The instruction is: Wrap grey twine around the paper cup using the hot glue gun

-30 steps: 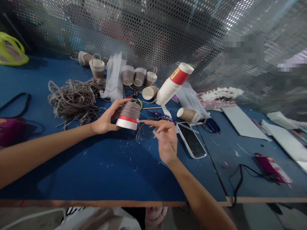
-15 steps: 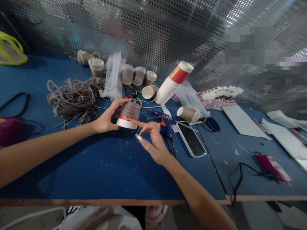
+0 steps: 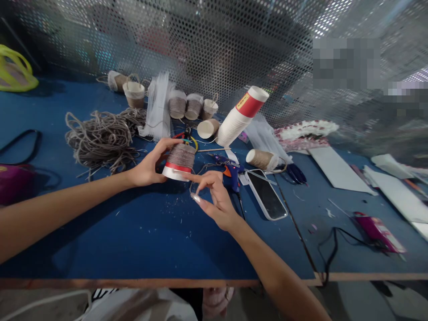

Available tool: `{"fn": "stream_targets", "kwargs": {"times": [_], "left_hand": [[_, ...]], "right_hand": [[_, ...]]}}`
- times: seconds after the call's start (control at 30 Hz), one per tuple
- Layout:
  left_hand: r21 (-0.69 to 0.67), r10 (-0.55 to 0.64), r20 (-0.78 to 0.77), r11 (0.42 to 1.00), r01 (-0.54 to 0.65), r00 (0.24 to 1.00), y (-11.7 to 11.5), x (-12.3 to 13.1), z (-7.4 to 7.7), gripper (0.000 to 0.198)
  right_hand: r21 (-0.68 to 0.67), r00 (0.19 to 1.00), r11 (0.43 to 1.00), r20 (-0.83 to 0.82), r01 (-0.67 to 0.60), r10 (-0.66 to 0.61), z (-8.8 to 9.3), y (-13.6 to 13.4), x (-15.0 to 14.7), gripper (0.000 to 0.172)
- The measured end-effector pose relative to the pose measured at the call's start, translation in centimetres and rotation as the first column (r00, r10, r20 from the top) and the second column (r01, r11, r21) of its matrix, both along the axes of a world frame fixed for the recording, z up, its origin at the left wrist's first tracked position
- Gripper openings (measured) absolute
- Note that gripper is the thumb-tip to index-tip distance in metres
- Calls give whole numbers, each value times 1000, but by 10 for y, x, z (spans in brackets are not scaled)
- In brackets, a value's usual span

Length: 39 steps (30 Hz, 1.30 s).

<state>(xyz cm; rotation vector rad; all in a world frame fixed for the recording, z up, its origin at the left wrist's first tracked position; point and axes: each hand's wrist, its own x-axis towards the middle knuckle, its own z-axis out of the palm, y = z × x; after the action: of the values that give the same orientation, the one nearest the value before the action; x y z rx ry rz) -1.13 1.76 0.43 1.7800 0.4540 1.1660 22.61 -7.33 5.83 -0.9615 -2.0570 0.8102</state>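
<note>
My left hand point(image 3: 147, 167) grips an upturned paper cup point(image 3: 179, 161) wrapped in grey-brown twine, with a red band near its white rim, held just above the blue table point(image 3: 133, 232). My right hand point(image 3: 214, 196) is at the cup's lower right, its forefinger stretched to the rim and thumb and fingers pinching a thin strand of twine point(image 3: 193, 185) that hangs from the cup. A blue hot-glue gun point(image 3: 231, 171) lies just behind my right hand.
A tangle of twine point(image 3: 102, 138) lies at the left. Several twine-wrapped cups point(image 3: 182, 106) and a stack of paper cups point(image 3: 240, 117) stand at the back by a perforated metal screen. A phone point(image 3: 265, 192), another wrapped cup point(image 3: 264, 159), white sheets point(image 3: 337, 168) and a black cable point(image 3: 331, 254) are on the right.
My right hand drew back from the glue gun side to the cup's rim and closed its fingers on the twine strand. The left hand kept the cup nearly still.
</note>
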Motion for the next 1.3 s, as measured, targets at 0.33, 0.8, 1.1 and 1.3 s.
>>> {"fn": "stream_targets", "kwargs": {"times": [0.33, 0.8, 1.1, 1.3], "left_hand": [[8, 41, 5, 999, -41, 999, 1, 1, -2, 86], [30, 40, 66, 999, -42, 997, -1, 8, 0, 80], [-4, -26, 81, 1000, 26, 996, -1, 11, 1, 85], [-32, -15, 101, 999, 18, 995, -2, 10, 1, 84]], "right_hand": [[-51, 993, 997, 103, 56, -51, 4, 1, -5, 10], [110, 929, 979, -348, 174, -126, -8, 7, 4, 17], [92, 997, 993, -46, 69, -65, -1, 1, 8, 8], [104, 995, 990, -2, 99, -99, 2, 1, 4, 7]]}}
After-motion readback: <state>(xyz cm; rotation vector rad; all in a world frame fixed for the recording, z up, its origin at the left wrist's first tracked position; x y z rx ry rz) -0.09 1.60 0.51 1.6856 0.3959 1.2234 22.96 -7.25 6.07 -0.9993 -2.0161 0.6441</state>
